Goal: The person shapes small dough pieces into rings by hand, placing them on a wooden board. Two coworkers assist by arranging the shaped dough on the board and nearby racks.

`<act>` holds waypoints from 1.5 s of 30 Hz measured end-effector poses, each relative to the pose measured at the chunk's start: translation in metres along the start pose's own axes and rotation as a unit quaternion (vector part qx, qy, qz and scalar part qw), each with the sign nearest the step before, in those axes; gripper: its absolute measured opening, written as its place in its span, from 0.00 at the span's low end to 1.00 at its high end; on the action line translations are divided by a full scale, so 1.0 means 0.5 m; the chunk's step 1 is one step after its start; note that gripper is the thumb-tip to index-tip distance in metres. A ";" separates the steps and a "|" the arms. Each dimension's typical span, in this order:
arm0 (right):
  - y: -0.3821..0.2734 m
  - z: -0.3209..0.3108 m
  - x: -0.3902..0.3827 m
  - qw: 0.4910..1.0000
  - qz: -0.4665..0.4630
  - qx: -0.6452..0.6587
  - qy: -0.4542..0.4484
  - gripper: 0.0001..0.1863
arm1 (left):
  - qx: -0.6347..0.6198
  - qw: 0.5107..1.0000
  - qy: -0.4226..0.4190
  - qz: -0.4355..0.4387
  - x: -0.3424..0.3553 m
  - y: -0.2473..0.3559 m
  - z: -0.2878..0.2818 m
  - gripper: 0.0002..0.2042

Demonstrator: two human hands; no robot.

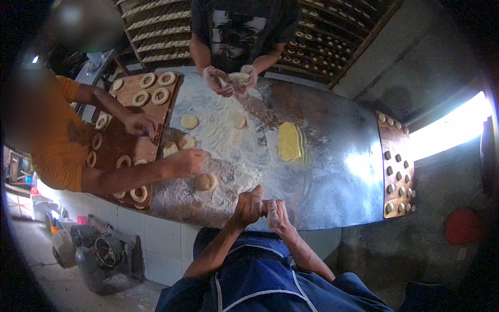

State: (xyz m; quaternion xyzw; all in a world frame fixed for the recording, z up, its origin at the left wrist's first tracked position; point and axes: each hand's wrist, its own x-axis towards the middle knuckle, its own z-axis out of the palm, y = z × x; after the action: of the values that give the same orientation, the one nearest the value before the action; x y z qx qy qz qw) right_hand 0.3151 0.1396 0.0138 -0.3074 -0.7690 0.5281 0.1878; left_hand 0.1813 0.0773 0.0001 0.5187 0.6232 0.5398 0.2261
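My left hand (249, 205) and my right hand (277, 215) meet just over the front edge of the metal table (343, 182). Both are closed, fingers curled in and touching each other; anything between them is hidden. To their left, a round dough piece (206, 182) rests in scattered flour (236, 179). Farther back lie more dough pieces, among them one at the left (189, 121) and one near the middle (239, 121). A soft yellow slab (289, 142) lies flat beyond my right hand.
Across the table, a person's floured hands (228, 82) hold pale dough. At left, an orange-sleeved person's fist (191, 162) hovers over the flour, beside a wooden board (132, 136) of dough rings. Another board (393, 182) with small rounds stands right. Loaded racks (161, 39) line the back.
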 end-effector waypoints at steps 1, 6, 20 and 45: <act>0.002 0.007 0.005 1.000 -0.001 0.003 -0.031 0.37 | -0.021 0.999 0.039 -0.017 -0.011 -0.004 0.004 0.21; -0.002 0.090 0.019 0.992 -0.089 -0.038 0.087 0.28 | -0.066 0.989 0.084 -0.106 -0.050 -0.112 -0.014 0.15; -0.252 0.334 0.219 0.982 -0.125 0.006 -0.140 0.29 | -0.205 0.934 0.255 -0.146 -0.087 -0.182 -0.366 0.18; -0.206 0.652 0.740 0.876 -0.205 -0.379 -0.217 0.27 | 0.263 0.909 0.234 -0.225 0.064 -0.394 -0.738 0.17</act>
State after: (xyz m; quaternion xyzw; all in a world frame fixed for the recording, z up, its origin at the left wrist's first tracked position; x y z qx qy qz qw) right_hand -0.1870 0.1350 -0.0250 -0.0687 -0.9774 0.1997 -0.0102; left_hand -0.2202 -0.0322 -0.0536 0.2640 0.8779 0.3969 0.0450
